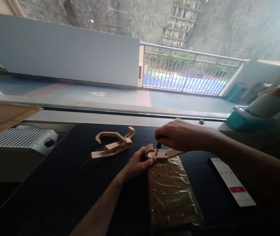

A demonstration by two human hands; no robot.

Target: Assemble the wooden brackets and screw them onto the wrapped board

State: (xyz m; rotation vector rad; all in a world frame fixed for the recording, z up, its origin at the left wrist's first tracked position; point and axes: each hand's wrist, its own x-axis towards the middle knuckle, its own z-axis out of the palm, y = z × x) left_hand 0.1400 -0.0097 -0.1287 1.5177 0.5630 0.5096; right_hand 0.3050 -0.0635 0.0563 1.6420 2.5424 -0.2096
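Pinching the hook (161,155) at one end, the left hand (139,162) apparently steadies it for the screwdriver (158,145) clasped in the right hand (174,135).

Head-worn view — forward, down over black table (56,196)

The hook (161,155) is pale tan, the screwdriver (158,144) black. The block (170,196) is golden brown, streaked white. The table (56,196) is finely grained black, the screen (230,175) white with a red bar (237,189), the tub (238,122) teal.
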